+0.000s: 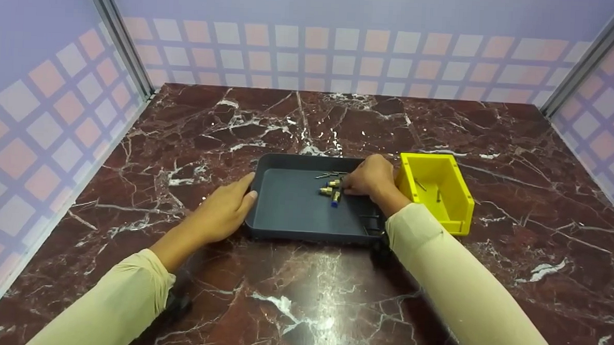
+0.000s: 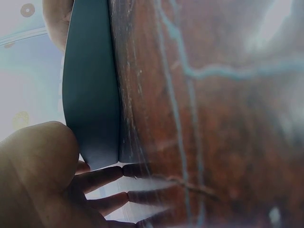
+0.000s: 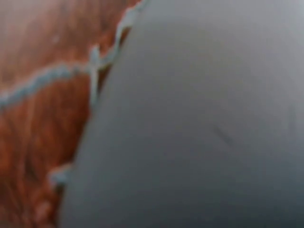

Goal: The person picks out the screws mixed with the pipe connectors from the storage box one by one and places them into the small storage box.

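marble tabletop (image 1: 302, 284) bears seemingly part-done work: fittings (image 1: 327, 191) in mid-frame tray (image 1: 290, 203), screws (image 1: 438, 197) in bin (image 1: 456, 187), left hand (image 1: 226, 209) straight-fingered, right hand (image 1: 373, 178) grip unclear.

A shallow dark-grey rectangular tray (image 1: 287, 205) lies flat on the worktop (image 1: 261, 274); brass push-in fittings (image 1: 327, 191) (blue-collared, some of them) cluster right of its middle, thin metal pieces (image 1: 323, 176) just behind.

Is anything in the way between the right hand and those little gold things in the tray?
Nothing visible is. The right hand reaches into the gray tray, close beside the gold fittings, with no barrier between them. I can't tell exactly what it touches.
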{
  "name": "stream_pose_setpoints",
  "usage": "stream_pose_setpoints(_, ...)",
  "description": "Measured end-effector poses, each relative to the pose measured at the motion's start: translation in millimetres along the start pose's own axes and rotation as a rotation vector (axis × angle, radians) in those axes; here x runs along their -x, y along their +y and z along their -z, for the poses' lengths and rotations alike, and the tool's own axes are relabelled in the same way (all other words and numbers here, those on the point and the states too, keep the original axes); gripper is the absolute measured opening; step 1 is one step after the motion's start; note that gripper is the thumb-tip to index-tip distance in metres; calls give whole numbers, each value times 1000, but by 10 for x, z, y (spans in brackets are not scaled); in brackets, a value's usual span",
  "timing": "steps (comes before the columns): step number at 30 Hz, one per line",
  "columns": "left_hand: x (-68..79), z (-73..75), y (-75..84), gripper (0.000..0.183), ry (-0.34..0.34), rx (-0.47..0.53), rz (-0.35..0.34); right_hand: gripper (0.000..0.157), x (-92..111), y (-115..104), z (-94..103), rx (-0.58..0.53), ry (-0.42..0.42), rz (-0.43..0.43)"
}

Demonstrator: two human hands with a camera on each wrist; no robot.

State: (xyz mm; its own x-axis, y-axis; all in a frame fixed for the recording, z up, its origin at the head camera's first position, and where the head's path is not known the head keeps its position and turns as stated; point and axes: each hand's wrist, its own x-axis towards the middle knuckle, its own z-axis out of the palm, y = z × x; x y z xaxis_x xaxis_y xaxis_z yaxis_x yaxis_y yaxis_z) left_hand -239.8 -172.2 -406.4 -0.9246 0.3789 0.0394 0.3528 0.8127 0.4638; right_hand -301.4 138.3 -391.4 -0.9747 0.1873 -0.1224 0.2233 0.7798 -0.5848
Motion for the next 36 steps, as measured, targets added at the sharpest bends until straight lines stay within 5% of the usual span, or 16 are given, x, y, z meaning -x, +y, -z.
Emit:
stream_pose_setpoints(9, -2, -2, 6, 57, 26, -2, -19, 28, 12, 7, 25, -13, -26, -3)
stream_pose_setpoints(17, 14, 6, 7, 57, 5, 6, -17, 17, 33, 7, 90, -261, -122, -68)
stream_pose_setpoints(36, 12, 2, 12, 57, 15, -1, -15, 17, 72, 82, 384, -548, -228, -63)
